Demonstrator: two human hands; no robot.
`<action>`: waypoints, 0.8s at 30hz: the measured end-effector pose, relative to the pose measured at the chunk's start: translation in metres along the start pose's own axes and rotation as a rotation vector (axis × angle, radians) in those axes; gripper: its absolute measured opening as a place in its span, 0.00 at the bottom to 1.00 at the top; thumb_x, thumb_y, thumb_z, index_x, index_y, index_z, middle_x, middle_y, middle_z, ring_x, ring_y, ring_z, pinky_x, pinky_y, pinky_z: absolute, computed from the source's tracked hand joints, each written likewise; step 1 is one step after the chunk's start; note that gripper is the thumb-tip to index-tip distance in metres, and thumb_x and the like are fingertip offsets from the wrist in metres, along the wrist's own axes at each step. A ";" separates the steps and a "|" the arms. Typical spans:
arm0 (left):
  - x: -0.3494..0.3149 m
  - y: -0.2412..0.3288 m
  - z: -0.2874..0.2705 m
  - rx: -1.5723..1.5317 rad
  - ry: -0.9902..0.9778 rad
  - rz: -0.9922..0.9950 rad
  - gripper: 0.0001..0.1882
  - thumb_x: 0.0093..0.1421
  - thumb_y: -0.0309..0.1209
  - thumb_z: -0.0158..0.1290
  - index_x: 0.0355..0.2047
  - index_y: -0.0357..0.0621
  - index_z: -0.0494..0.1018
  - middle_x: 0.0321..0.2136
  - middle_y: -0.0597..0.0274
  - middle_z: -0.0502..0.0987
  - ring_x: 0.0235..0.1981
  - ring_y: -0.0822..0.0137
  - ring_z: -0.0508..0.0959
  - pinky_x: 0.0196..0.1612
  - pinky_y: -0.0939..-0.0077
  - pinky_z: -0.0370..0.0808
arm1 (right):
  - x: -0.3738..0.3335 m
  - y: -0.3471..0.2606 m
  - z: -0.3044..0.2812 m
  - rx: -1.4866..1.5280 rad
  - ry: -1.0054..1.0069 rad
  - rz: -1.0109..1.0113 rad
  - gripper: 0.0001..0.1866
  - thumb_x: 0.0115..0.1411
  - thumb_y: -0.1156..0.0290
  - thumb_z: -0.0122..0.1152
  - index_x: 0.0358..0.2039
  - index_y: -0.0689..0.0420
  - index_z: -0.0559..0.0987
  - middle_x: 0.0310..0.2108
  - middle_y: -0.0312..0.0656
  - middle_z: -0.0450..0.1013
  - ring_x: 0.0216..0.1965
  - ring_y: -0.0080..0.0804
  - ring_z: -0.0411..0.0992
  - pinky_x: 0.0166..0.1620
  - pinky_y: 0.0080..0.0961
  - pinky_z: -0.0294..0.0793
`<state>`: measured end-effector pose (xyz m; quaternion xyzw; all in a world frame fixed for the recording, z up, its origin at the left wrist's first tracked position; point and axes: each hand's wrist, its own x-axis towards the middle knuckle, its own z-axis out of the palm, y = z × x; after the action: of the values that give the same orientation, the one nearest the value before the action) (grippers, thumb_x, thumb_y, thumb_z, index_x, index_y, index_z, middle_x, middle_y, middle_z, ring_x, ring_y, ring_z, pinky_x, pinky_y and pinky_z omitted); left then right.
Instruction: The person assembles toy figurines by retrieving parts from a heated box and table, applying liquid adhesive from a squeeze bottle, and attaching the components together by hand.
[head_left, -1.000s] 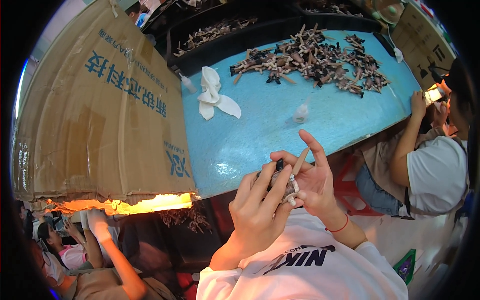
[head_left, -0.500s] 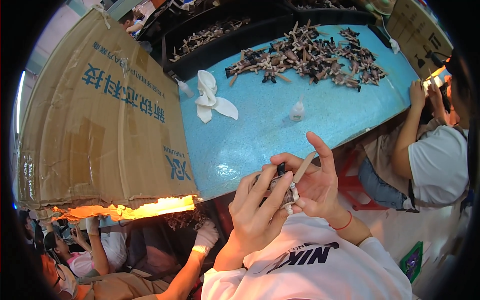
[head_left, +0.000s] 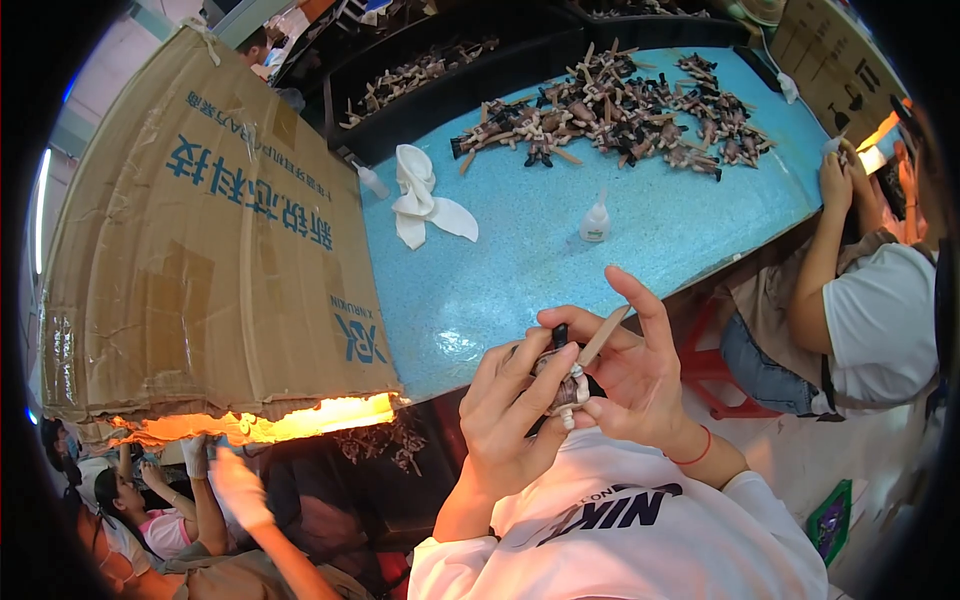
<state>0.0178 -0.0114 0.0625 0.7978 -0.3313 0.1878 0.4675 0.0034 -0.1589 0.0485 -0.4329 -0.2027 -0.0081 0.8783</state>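
Observation:
Near the table's front edge, my left hand [head_left: 510,405] is closed around a small toy figurine [head_left: 562,385] with a brown-grey body, pale limbs and a black end part. A flat tan sword-like blade [head_left: 604,338] sticks out from it toward the upper right. My right hand [head_left: 648,375] grips the figurine from the other side: the thumb presses near its lower end, fingers pass behind the blade, and the index finger points up, off it. My fingers cover much of the figurine.
A pile of similar figurines [head_left: 600,115] lies at the back of the blue table [head_left: 500,270]. A small dropper bottle [head_left: 595,220], a white cloth [head_left: 415,190] and another bottle [head_left: 372,181] stand or lie nearer. A large cardboard sheet [head_left: 210,240] walls the left. Co-workers sit on both sides.
The figurine has tilted and shifted slightly left in my hands. At lower left, a co-worker's gloved hand has moved left and away from the dark bin.

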 end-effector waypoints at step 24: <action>-0.021 -0.013 0.011 -1.391 -0.067 -0.565 0.33 0.52 0.52 0.54 0.46 0.34 0.68 0.41 0.29 0.69 0.33 0.47 0.74 0.28 0.66 0.76 | -0.005 -0.018 0.006 -0.638 0.013 -0.097 0.40 0.43 0.81 0.62 0.58 0.63 0.56 0.53 0.52 0.62 0.49 0.38 0.66 0.48 0.28 0.66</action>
<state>0.0122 -0.0095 0.0360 0.3781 -0.1700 -0.2163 0.8839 -0.0070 -0.1663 0.0633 -0.6761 -0.2047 -0.1161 0.6982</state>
